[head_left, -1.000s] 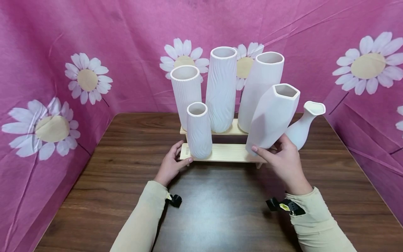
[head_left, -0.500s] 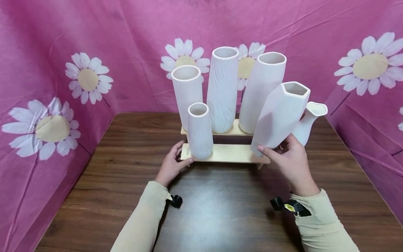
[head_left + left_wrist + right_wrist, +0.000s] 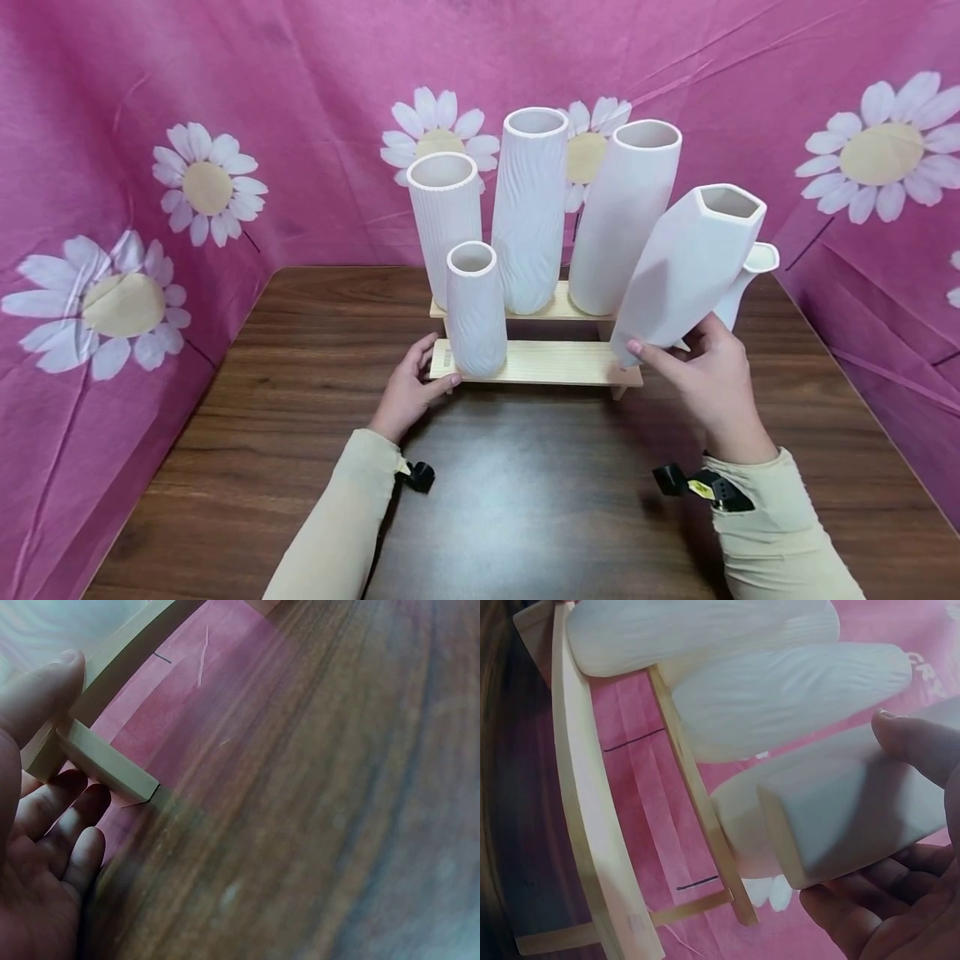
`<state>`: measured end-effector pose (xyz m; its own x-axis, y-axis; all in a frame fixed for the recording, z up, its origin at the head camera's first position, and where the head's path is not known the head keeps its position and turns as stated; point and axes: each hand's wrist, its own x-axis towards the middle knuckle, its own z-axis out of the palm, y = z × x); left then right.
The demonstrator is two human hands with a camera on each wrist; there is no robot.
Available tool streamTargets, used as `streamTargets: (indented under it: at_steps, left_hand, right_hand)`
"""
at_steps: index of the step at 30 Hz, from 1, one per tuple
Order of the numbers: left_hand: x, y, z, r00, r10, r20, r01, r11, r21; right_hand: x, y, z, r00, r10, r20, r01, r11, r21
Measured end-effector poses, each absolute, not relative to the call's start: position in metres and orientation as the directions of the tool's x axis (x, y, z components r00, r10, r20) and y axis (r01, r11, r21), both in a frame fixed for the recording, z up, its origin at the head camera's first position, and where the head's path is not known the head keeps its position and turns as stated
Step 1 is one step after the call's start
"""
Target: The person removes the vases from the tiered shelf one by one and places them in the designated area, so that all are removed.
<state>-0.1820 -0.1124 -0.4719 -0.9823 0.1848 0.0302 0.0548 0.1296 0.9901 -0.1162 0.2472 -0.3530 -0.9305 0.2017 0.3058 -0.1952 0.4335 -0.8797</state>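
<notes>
My right hand [image 3: 716, 392] grips a white faceted vase [image 3: 686, 267] near its base, thumb in front. The vase leans right, and the right wrist view shows its flat base [image 3: 784, 840] apart from the lower board. At the left end of a two-tier wooden stand [image 3: 555, 364], my left hand [image 3: 408, 387] holds the lower board, with the thumb over its edge in the left wrist view. A small wavy vase [image 3: 477, 312] stands on that board. The upper board bears a ribbed vase [image 3: 447, 225], a tall wavy vase [image 3: 530, 217] and a tall smooth vase [image 3: 622, 221].
Behind the held vase, a narrow-necked white vase [image 3: 738, 287] is partly hidden at the right. The stand is on a brown wooden table [image 3: 300, 358]. Pink cloth with printed daisies [image 3: 330, 100] hangs around the table's back and sides.
My right hand has moved to the right with the faceted vase, which leans further right and covers more of the narrow-necked vase. My left hand stays on the stand.
</notes>
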Motion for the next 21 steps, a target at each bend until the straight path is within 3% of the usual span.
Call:
streamTargets:
  at_steps: [21]
  left_hand:
    - [-0.182, -0.112, -0.472, -0.981, 0.19, 0.032, 0.057, 0.131, 0.99]
  right_hand:
    - [-0.114, 0.262, -0.347, -0.905, 0.274, 0.325, -0.184, 0.435, -0.881]
